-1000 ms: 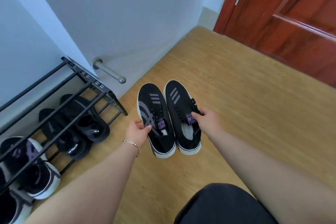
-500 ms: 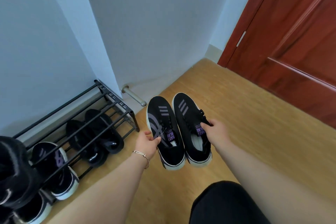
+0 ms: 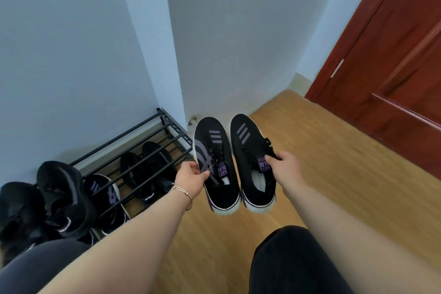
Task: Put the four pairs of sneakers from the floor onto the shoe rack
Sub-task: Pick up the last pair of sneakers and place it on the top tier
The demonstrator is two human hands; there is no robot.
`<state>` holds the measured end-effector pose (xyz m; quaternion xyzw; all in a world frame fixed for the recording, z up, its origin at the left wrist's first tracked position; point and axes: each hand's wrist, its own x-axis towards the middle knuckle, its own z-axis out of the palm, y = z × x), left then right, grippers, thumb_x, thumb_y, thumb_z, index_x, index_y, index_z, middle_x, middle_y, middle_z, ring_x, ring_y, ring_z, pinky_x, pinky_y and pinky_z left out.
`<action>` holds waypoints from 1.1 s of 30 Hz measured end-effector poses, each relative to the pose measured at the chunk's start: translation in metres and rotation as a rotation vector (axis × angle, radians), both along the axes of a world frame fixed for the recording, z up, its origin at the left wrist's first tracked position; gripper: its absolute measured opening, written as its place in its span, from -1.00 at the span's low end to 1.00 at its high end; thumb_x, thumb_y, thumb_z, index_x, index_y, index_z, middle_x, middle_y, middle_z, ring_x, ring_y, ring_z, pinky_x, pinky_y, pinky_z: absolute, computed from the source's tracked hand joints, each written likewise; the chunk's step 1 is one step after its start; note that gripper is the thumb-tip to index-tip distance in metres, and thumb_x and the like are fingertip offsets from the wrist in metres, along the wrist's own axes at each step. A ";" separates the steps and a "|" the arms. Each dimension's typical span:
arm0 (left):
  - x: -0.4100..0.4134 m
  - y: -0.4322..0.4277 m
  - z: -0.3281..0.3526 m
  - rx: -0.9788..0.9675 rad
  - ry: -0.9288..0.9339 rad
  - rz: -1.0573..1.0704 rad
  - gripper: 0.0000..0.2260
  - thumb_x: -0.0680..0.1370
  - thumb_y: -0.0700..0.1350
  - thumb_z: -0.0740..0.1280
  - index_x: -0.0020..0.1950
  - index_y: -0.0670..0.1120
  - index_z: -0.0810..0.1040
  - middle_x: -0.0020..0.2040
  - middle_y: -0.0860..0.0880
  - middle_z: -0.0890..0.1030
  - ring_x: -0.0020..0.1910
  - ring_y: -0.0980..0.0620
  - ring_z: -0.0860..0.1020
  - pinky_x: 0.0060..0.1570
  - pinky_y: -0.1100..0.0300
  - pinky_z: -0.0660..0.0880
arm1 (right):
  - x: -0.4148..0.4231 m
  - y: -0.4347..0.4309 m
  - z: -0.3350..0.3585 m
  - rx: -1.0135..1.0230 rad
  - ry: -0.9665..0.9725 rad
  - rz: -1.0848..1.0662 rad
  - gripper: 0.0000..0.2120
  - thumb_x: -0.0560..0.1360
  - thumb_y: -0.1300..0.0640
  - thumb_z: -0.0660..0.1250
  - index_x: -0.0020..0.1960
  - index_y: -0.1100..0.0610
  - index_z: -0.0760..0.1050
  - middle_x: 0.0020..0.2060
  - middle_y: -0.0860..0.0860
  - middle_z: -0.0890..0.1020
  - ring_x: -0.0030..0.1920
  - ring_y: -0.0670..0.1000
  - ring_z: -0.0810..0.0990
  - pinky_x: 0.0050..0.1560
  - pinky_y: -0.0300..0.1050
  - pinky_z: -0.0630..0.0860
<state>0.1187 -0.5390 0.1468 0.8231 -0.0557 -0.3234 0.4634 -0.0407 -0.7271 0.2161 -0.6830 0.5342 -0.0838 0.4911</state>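
While each hand holds one sneaker, two total

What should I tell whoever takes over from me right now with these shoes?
Left hand: holding the left sneaker by its inner edge.
Right hand: holding the right sneaker at its tongue.
Both are in the air above the floor, right of the shoe rack.
Done: black high-tops sit on the top tier; a purple-marked sneaker and black slippers are below.
Left: set this pair on the rack; other pairs cannot be counted from here.
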 end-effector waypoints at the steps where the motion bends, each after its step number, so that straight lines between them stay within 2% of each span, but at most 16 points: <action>1: 0.004 0.010 0.001 0.009 -0.006 0.016 -0.46 0.49 -0.08 0.48 0.40 -0.15 0.39 0.10 -0.07 0.62 0.09 -0.07 0.63 0.16 -0.09 0.61 | 0.006 0.007 0.000 0.010 -0.011 0.018 -0.79 0.58 0.08 0.31 -0.12 0.21 0.52 -0.20 0.13 0.61 -0.19 0.14 0.55 -0.28 -0.04 0.34; 4: 0.016 0.040 0.003 0.035 -0.021 0.079 -0.47 0.47 -0.07 0.49 0.36 -0.16 0.39 0.02 -0.09 0.62 0.01 -0.10 0.65 0.09 -0.10 0.63 | 0.028 0.027 -0.004 0.017 -0.024 0.081 -0.74 0.56 0.04 0.33 -0.05 0.26 0.54 -0.11 0.22 0.64 -0.13 0.21 0.60 -0.22 -0.02 0.35; 7: 0.028 0.070 0.009 0.059 -0.030 0.133 -0.51 0.50 -0.10 0.48 0.35 -0.16 0.39 -0.01 -0.10 0.62 -0.03 -0.09 0.65 0.03 -0.02 0.62 | 0.051 0.047 -0.007 0.039 -0.049 0.145 -0.72 0.53 0.02 0.34 -0.08 0.27 0.52 -0.14 0.24 0.64 -0.20 0.14 0.55 -0.20 -0.01 0.37; 9: 0.038 0.091 0.010 0.062 -0.029 0.178 -0.49 0.46 -0.07 0.49 0.33 -0.16 0.40 -0.01 -0.10 0.64 -0.02 -0.11 0.66 0.08 -0.08 0.62 | 0.067 0.060 -0.012 0.039 -0.063 0.183 -0.67 0.48 -0.01 0.35 -0.10 0.30 0.48 -0.16 0.25 0.64 -0.22 0.12 0.53 -0.19 0.00 0.38; 12: 0.051 0.120 0.006 0.064 -0.024 0.245 -0.46 0.43 -0.05 0.50 0.33 -0.15 0.40 -0.03 -0.10 0.65 -0.01 -0.16 0.67 0.10 -0.14 0.62 | 0.092 0.082 -0.010 0.028 -0.069 0.271 -0.79 0.53 0.05 0.34 -0.12 0.22 0.54 -0.17 0.16 0.67 -0.17 0.16 0.60 -0.15 0.01 0.47; 15: 0.062 0.142 0.009 0.046 -0.019 0.321 -0.51 0.48 -0.13 0.48 0.35 -0.15 0.40 -0.02 -0.13 0.63 -0.02 -0.15 0.67 0.06 -0.05 0.62 | 0.115 0.101 -0.006 -0.022 -0.068 0.344 -0.83 0.54 0.05 0.33 -0.07 0.15 0.61 -0.16 0.08 0.69 -0.10 0.14 0.65 -0.03 0.08 0.57; 18: 0.074 0.159 0.004 0.048 -0.009 0.344 -0.50 0.43 -0.06 0.50 0.31 -0.16 0.46 -0.06 -0.11 0.69 -0.05 -0.08 0.68 0.09 -0.04 0.63 | 0.136 0.115 -0.003 -0.045 -0.046 0.409 -0.77 0.56 0.06 0.31 -0.17 0.18 0.55 -0.26 0.06 0.61 -0.20 0.11 0.57 -0.20 -0.03 0.46; 20: 0.085 0.169 -0.004 0.049 0.010 0.380 -0.58 0.39 -0.03 0.50 0.17 -0.14 0.50 -0.13 -0.08 0.70 -0.10 -0.05 0.69 0.07 -0.05 0.64 | 0.152 0.123 -0.004 -0.054 -0.041 0.431 -0.74 0.58 0.06 0.30 -0.25 0.13 0.48 -0.31 0.03 0.56 -0.24 0.09 0.52 -0.27 -0.06 0.37; 23: 0.101 0.175 -0.003 0.077 -0.008 0.428 -0.62 0.40 -0.05 0.48 0.17 -0.14 0.58 -0.17 -0.06 0.71 -0.08 -0.12 0.71 0.06 -0.08 0.65 | 0.178 0.133 -0.007 -0.082 -0.034 0.473 -0.78 0.59 0.05 0.29 -0.20 0.11 0.52 -0.25 0.04 0.59 -0.18 0.10 0.55 -0.23 -0.05 0.41; 25: 0.115 0.177 -0.004 0.107 -0.019 0.444 -0.61 0.43 -0.07 0.47 0.23 -0.15 0.56 -0.11 -0.09 0.69 0.00 -0.19 0.69 0.10 -0.06 0.63 | 0.197 0.136 -0.014 -0.103 -0.027 0.496 -0.76 0.59 0.03 0.28 -0.07 0.19 0.57 -0.16 0.10 0.64 -0.10 0.15 0.58 -0.19 -0.04 0.43; 28: 0.137 0.178 -0.012 0.111 -0.003 0.470 -0.51 0.38 -0.03 0.47 0.28 -0.13 0.53 0.04 -0.14 0.68 0.02 -0.18 0.67 0.10 -0.08 0.63 | 0.224 0.139 -0.022 -0.138 -0.008 0.508 -0.71 0.59 0.03 0.28 -0.04 0.28 0.56 -0.14 0.17 0.64 -0.11 0.18 0.59 -0.19 -0.03 0.43; 30: 0.154 0.182 -0.031 0.115 0.010 0.481 -0.47 0.32 0.02 0.46 0.25 -0.11 0.53 0.06 -0.13 0.67 0.01 -0.16 0.67 0.08 -0.09 0.64 | 0.241 0.140 -0.030 -0.152 0.012 0.510 -0.70 0.58 0.03 0.28 -0.07 0.28 0.56 -0.17 0.17 0.64 -0.15 0.15 0.57 -0.17 -0.03 0.44; 33: 0.170 0.186 -0.043 0.095 0.038 0.503 -0.48 0.35 -0.02 0.47 0.27 -0.13 0.51 0.10 -0.12 0.66 0.01 -0.16 0.67 0.06 -0.08 0.65 | 0.264 0.139 -0.041 -0.169 0.026 0.526 -0.70 0.59 0.04 0.29 -0.25 0.19 0.49 -0.30 0.10 0.57 -0.18 0.14 0.53 -0.20 -0.07 0.39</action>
